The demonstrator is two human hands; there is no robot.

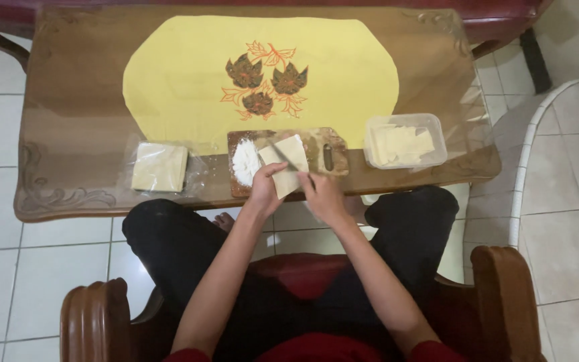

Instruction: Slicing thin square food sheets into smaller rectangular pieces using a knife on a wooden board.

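Observation:
A wooden cutting board lies at the near edge of a glass-topped table. On it sit a pile of white flour and a stack of pale square dough sheets. My left hand presses on the near left part of the sheets. My right hand grips a knife, whose blade lies diagonally across the sheets.
A clear bag of stacked dough sheets lies left of the board. A clear plastic tub with cut pieces stands to the right. A yellow embroidered cloth is under the glass. Wooden chair arms flank my legs.

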